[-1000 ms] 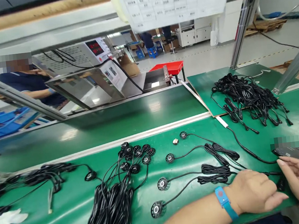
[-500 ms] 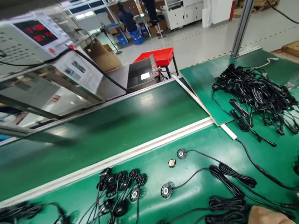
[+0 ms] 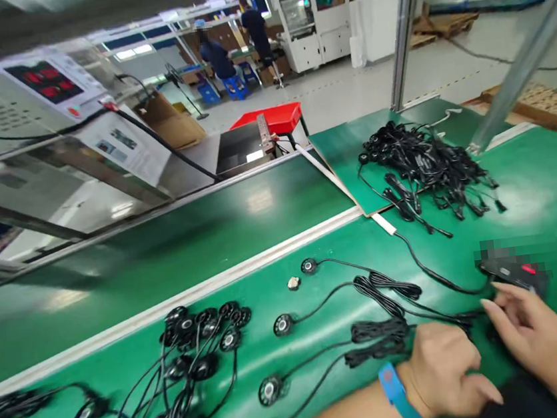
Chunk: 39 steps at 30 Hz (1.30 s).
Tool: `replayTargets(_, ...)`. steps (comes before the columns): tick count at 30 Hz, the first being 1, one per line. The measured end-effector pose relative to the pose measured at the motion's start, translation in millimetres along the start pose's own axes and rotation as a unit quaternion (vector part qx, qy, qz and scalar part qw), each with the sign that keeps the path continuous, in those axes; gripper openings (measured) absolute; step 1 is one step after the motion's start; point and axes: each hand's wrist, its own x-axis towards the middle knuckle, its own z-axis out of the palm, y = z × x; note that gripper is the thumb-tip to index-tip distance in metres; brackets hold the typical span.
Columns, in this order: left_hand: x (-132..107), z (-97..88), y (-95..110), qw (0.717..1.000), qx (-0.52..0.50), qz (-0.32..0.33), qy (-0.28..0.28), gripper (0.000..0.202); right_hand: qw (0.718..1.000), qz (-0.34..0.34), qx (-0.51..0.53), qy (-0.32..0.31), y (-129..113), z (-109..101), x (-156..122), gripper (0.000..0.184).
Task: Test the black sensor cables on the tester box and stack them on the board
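My left hand (image 3: 442, 371), with a blue wristband (image 3: 398, 400), lies knuckles up on the green mat, fingers curled over the ends of black cables (image 3: 465, 322). My right hand (image 3: 534, 334) sits just right of it, fingers bent, fingertips close to a small black box (image 3: 511, 268) with a red light. What the right fingers hold is hidden. Several cables with round disc heads (image 3: 282, 324) and coiled middles (image 3: 378, 338) are laid out in rows towards my left hand. A small loose round part (image 3: 293, 282) lies beyond them.
A bunch of disc-headed cables (image 3: 194, 353) lies at the left and a tangled pile (image 3: 424, 165) on a green board at the back right. A conveyor belt (image 3: 162, 249) runs behind the mat. Beyond it are a meter with red digits (image 3: 43, 81), a red tray (image 3: 273, 119) and distant people (image 3: 213, 55).
The view swung up and leftward, then dropped back a little. Both hands stayed together at the cable ends beside the black box; the right fingers curled closer to it.
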Motion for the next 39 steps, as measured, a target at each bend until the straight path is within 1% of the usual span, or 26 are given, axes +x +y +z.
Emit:
replayTargets(1,4.8,-8.2,6.2,1.0,0.013,0.003,0.026,0.086,0.999,-0.034,-0.009,-0.004,-3.4,-1.1,1.8,0.036)
replayTargets(3,8.8,-22.8,26.9,0.996,0.033,0.01,0.084,0.083,0.993,-0.111,-0.014,-0.027,-13.5,-3.3,5.3,0.028)
replayTargets(5,-1.2,-32.0,55.9,0.992,0.028,0.018,0.122,0.075,0.984,-0.167,-0.003,-0.057,-29.0,-3.0,8.5,0.026)
replayTargets(7,-27.7,-35.0,86.3,0.99,0.005,0.004,0.142,0.065,0.979,-0.178,-0.001,-0.097,-50.7,3.1,11.9,0.034)
replayTargets(8,-46.0,-34.9,99.7,0.988,-0.006,-0.015,0.152,0.06,0.978,-0.17,-0.009,-0.124,-63.6,8.7,13.7,0.043)
replayTargets(9,-66.4,-34.5,111.1,0.986,-0.015,-0.045,0.16,0.055,0.975,-0.155,-0.02,-0.157,-77.1,15.8,15.8,0.055)
replayTargets(11,-108.7,-35.0,127.2,0.973,-0.027,-0.131,0.185,0.049,0.963,-0.117,-0.04,-0.239,-104.1,32.3,20.6,0.085)
replayTargets(12,-128.7,-36.7,132.2,0.96,-0.038,-0.188,0.202,0.049,0.953,-0.1,-0.048,-0.281,-116.3,40.3,22.9,0.099)
replayTargets(13,-146.7,-39.5,135.9,0.94,-0.057,-0.252,0.222,0.05,0.944,-0.085,-0.056,-0.314,-127.2,47.1,24.9,0.108)
replayTargets(14,-162.3,-43.3,138.5,0.912,-0.086,-0.316,0.245,0.053,0.937,-0.075,-0.063,-0.336,-136.5,52.3,26.1,0.112)
replayTargets(15,-175.2,-47.9,140.7,0.879,-0.124,-0.371,0.272,0.056,0.933,-0.069,-0.069,-0.346,-144.3,55.4,26.1,0.109)
replayTargets(16,-185.5,-52.8,142.6,0.843,-0.165,-0.414,0.301,0.059,0.933,-0.066,-0.076,-0.345,-150.9,56.4,25.0,0.101)
replayTargets(17,-193.1,-58.0,144.4,0.811,-0.201,-0.443,0.326,0.061,0.936,-0.065,-0.082,-0.337,-156.2,55.6,22.6,0.088)
replayTargets(18,-198.4,-63.0,146.1,0.786,-0.231,-0.458,0.345,0.063,0.939,-0.064,-0.087,-0.328,-160.7,53.4,19.3,0.075)
replayTargets(19,-201.4,-67.8,147.5,0.771,-0.253,-0.461,0.359,0.064,0.94,-0.063,-0.091,-0.322,-164.4,50.2,15.4,0.063)
replayTargets(20,-202.4,-72.1,148.6,0.765,-0.265,-0.457,0.369,0.064,0.941,-0.062,-0.097,-0.319,-167.6,46.6,11.5,0.054)
replayTargets(22,-199.6,-79.0,149.9,0.769,-0.277,-0.442,0.368,0.064,0.939,-0.056,-0.107,-0.321,-172.1,40.1,4.5,0.044)
replayTargets(25,-189.1,-84.4,150.0,0.775,-0.305,-0.429,0.35,0.065,0.936,-0.036,-0.119,-0.329,-175.7,34.6,-3.3,0.039)
replayTargets(27,-182.9,-84.4,148.8,0.767,-0.336,-0.429,0.34,0.066,0.937,-0.021,-0.122,-0.327,-176.8,32.7,-8.8,0.039)
replayTargets(29,-179.5,-82.2,145.2,0.751,-0.373,-0.427,0.338,0.067,0.939,-0.007,-0.119,-0.322,-177.5,30.0,-16.2,0.038)
replayTargets(31,-177.2,-78.9,138.3,0.721,-0.435,-0.428,0.328,0.066,0.942,0.006,-0.108,-0.318,-177.9,25.3,-25.8,0.037)
replayTargets(33,-172.5,-76.9,128.3,0.674,-0.514,-0.433,0.306,0.061,0.945,0.017,-0.085,-0.317,-177.5,18.2,-36.6,0.036)
replayTargets(35,-163.0,-78.2,115.8,0.624,-0.587,-0.432,0.281,0.058,0.947,0.025,-0.05,-0.317,-176.0,9.3,-47.4,0.034)
replayTargets(36,-156.6,-80.2,109.0,0.604,-0.616,-0.426,0.272,0.059,0.947,0.029,-0.03,-0.318,-174.8,4.4,-52.7,0.033)
replayTargets(37,-149.7,-82.7,102.4,0.588,-0.639,-0.419,0.267,0.059,0.947,0.035,-0.009,-0.32,-173.3,-0.8,-58.0,0.032)
replayTargets(39,-136.3,-87.4,91.0,0.567,-0.667,-0.405,0.266,0.058,0.944,0.049,0.032,-0.324,-170.7,-12.3,-69.7,0.029)
